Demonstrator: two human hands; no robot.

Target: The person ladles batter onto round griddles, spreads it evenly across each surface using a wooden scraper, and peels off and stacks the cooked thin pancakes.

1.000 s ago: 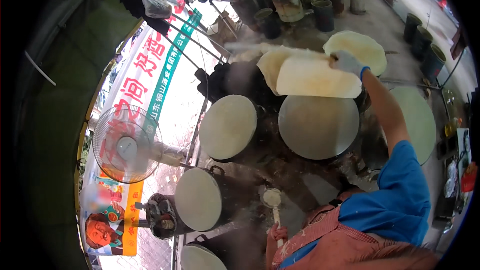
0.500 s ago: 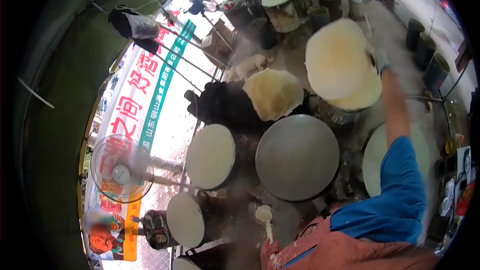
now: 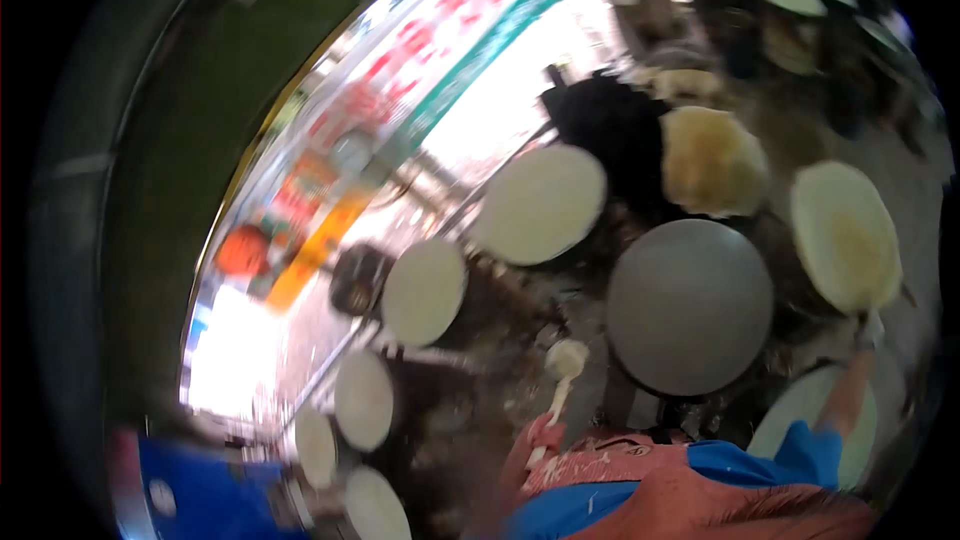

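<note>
My left hand [image 3: 544, 433] is closed around the handle of a ladle [image 3: 567, 358], whose bowl is coated with pale batter. To the right of the ladle lies a bare round grey griddle [image 3: 690, 307]. My right arm reaches out to the right, and my right hand [image 3: 872, 330] is at the near edge of a large pale round flatbread [image 3: 846, 237]. Its fingers are blurred, so I cannot tell whether they grip that edge. Beyond the griddle lies another flatbread [image 3: 713, 162], browned and wavy-edged.
Pale-topped round griddles stand left of me, one large [image 3: 542, 205] and one smaller [image 3: 424, 292]; another pale round surface [image 3: 812, 425] is below my right arm. A black bundle [image 3: 610, 130] lies beyond. Several drums [image 3: 790, 25] stand far right. A fan [image 3: 352, 153] and banner are left.
My view has swung left, so the scene sits further right. My right hand is now at the flatbread's near edge rather than its right side. The left hand keeps the ladle.
</note>
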